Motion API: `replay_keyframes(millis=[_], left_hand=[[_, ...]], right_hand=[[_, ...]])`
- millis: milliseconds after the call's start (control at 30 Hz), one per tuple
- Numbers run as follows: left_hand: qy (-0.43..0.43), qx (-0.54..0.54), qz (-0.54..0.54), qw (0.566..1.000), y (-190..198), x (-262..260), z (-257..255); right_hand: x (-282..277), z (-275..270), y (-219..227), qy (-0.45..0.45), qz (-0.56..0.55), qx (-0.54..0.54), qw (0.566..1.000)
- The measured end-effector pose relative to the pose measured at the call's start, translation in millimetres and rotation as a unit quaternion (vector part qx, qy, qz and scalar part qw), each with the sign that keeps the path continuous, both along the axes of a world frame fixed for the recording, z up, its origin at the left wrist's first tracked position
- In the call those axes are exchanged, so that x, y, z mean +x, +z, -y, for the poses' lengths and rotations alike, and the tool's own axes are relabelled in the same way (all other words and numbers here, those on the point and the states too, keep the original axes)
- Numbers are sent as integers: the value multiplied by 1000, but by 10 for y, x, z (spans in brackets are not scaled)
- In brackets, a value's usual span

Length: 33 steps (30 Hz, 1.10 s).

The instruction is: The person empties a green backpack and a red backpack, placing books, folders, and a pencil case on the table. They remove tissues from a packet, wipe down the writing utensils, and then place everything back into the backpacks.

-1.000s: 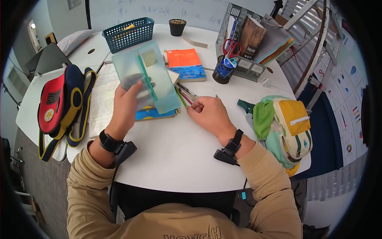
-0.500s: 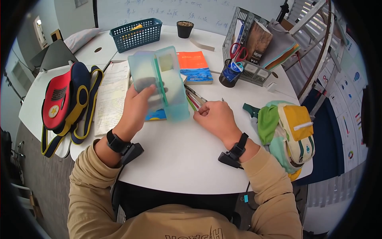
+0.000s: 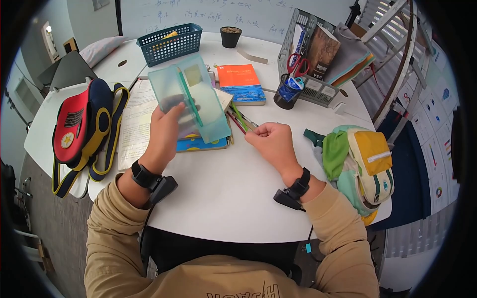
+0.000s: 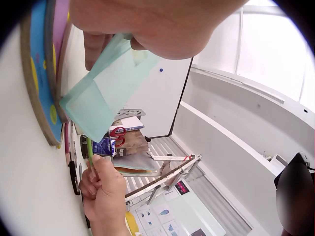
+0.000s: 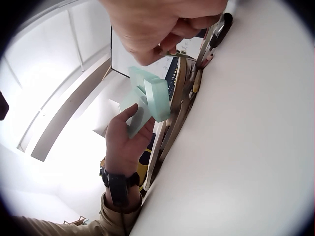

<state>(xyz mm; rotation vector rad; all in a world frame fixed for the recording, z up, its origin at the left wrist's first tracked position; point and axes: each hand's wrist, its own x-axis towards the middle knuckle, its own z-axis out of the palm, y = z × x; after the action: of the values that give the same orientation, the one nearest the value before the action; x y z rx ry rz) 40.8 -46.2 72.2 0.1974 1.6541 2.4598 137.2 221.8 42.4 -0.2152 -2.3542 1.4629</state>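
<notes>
While L hand (image 3: 161, 133) grips the case (image 3: 207, 111) (lid open) at 11 o'clock, R hand (image 3: 274, 145) pinches a pen (image 3: 239, 116); basket (image 3: 174, 48) w/ yellow item (image 3: 170, 35) beyond, cup (image 3: 285, 98) w/ scissors (image 3: 298, 63) at 1.

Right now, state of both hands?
Left hand: closed on the translucent teal case.
Right hand: closed, pinching a slim green pencil or pen.

Pencils (image 3: 236, 122) lie between notebook (image 3: 135, 121) and backpack (image 3: 365, 171).
</notes>
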Motion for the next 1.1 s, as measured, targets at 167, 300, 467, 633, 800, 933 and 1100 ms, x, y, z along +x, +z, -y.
replay_keyframes(millis=[167, 300, 467, 633, 800, 933, 1100], left_hand=[[-47, -15, 14, 999, -36, 54, -32], [-87, 2, 20, 996, -94, 74, -30], [-75, 2, 21, 997, -86, 35, -9], [-105, -13, 25, 994, -120, 72, -37], [-167, 7, 38, 985, -150, 289, -133], [-193, 12, 48, 980, -211, 410, -188], [-184, 16, 62, 981, -170, 454, -201]], right_hand=[[-29, 18, -28, -5, -30, -148, 989], [7, 1, 2, 24, 44, -319, 946], [55, 87, 33, 56, 21, -357, 932], [123, 167, 48, 33, -102, -153, 982], [121, 212, 32, 30, -118, -19, 992], [145, 204, 101, 42, -75, 41, 995], [139, 174, 81, 48, -89, 83, 991]])
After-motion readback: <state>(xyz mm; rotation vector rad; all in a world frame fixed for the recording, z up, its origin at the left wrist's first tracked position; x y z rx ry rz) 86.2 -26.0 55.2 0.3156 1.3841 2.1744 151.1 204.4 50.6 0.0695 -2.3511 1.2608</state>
